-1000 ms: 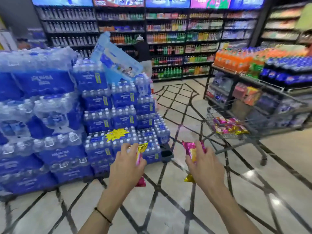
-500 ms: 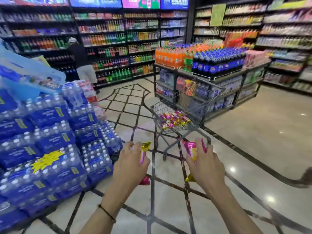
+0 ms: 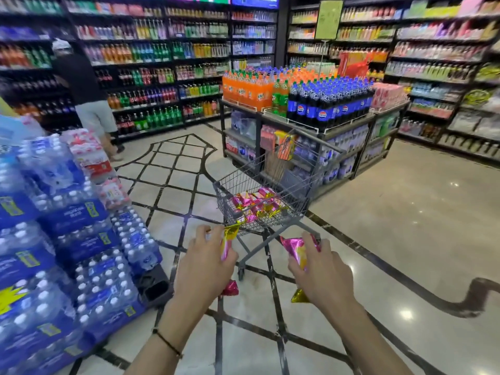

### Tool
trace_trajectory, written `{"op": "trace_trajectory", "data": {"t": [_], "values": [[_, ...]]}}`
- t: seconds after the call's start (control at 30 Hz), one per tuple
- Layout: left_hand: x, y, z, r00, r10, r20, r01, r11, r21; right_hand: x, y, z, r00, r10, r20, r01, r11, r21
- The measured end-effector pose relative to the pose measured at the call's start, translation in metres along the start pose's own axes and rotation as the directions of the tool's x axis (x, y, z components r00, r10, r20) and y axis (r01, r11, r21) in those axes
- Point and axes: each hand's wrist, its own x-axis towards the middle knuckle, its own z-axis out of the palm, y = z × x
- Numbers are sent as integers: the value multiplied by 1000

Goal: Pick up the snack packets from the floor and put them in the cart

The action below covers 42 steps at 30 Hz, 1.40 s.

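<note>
— Where are the hands?
— Both are just in front of the cart (image 3: 235,185). The left hand (image 3: 201,266) grips a pink-gold snack packet (image 3: 226,240); the right hand (image 3: 322,274) grips a second packet (image 3: 297,253).
— And inside the cart?
— Many packets (image 3: 257,203) lie on its bottom.

One head cam, wide-angle, facing forward-down: left hand (image 3: 205,266) and right hand (image 3: 322,269) close, grey wire shopping cart (image 3: 238,174) just beyond.

Snack packets (image 3: 297,251): glossy metallised foil, pink/gold, crinkled. Cart (image 3: 238,182): grey wire-mesh metal, dull finish. Floor (image 3: 405,226): polished cream stone-look tile, highly reflective, dark inlay lines. Water bottle packs (image 3: 102,280): clear shiny plastic shrink-wrap. Wrist cord (image 3: 167,345): thin, dark, matt.
</note>
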Motion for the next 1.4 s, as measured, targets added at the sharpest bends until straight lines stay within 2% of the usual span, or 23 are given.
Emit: {"op": "trace_trajectory", "data": {"t": [0.33,0.43,0.57,0.8,1.0,1.17,1.3,1.4], "values": [[177,11,61,998,37,41,-35,998,-48,172,18,21,997,77,-28,-76,997,23],[221,21,89,998,30,52,-25,996,-80,218,30,39,997,83,-2,-83,996,19],[277,29,139,997,15,76,-12,999,-39,287,45,76,997,59,45,-59,998,-9],[386,56,223,979,-136,154,131,990,43,442,79,120,988,-9,153,3,999,38],[483,69,265,966,-237,107,236,971,25,578,110,140,979,-70,190,62,997,49],[546,52,306,930,-363,47,365,930,-34,665,110,178,964,-116,238,110,993,38],[600,24,356,899,-430,79,433,902,-11,729,102,217,949,-131,287,143,989,-21],[642,2,398,877,-463,125,464,885,26,773,94,248,942,-83,324,114,990,-78]]}}
